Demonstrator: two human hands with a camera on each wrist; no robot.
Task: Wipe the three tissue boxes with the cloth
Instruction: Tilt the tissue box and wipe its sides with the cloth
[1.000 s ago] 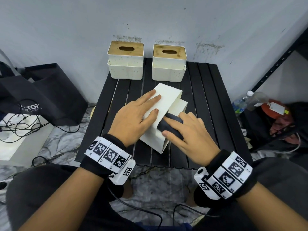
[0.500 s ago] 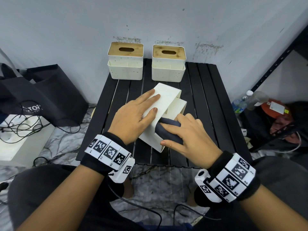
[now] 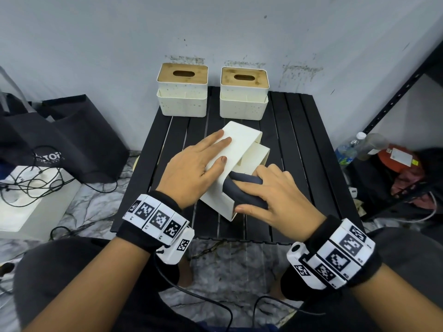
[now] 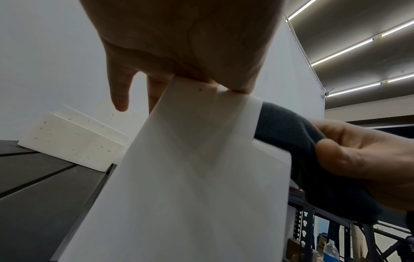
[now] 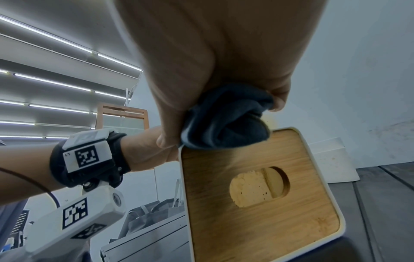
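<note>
Cloth (image 3: 242,188) slid nearer; three tissue boxes (image 3: 236,149), two hands (image 3: 191,168)

The right hand (image 3: 275,195) covers most of the dark cloth (image 3: 242,185), so only a rolled fold shows past the fingers; the left hand (image 3: 191,168) hides part of the upper face of the tipped tissue box (image 3: 237,144); in the left wrist view that box (image 4: 190,177) runs off the bottom edge; in the right wrist view its wooden lid (image 5: 257,186) is cut off below; text on the black bag (image 3: 72,140) is unreadable.
</note>
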